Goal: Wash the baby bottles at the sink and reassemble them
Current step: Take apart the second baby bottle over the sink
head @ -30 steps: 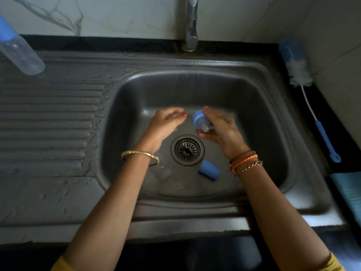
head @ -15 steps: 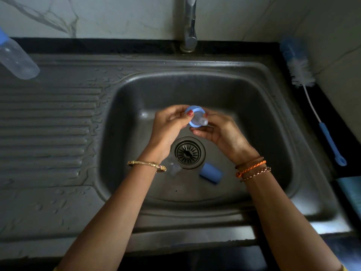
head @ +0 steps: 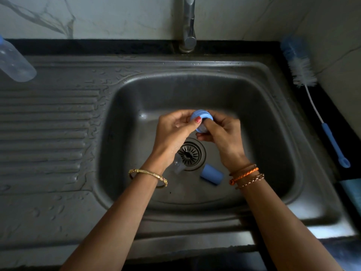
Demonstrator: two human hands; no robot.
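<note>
Over the steel sink (head: 125,114), the left hand (head: 173,132) and right hand (head: 222,133) both pinch a round blue plastic collar (head: 201,115). A blue cylindrical cap (head: 211,174) lies at the drain's (head: 190,153) 4 o'clock.

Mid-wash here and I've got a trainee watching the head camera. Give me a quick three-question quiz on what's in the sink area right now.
1. True or false: both the left hand and the right hand have a grip on the blue bottle collar.
2. Which loose item lies in the sink basin just right of the drain? A) bottle brush B) blue cap C) sponge
3. Fill in: the bottle brush lies on the counter to the ____ of the basin.

Key: 1 true; 2 B, the blue cap; 3 right.
</note>
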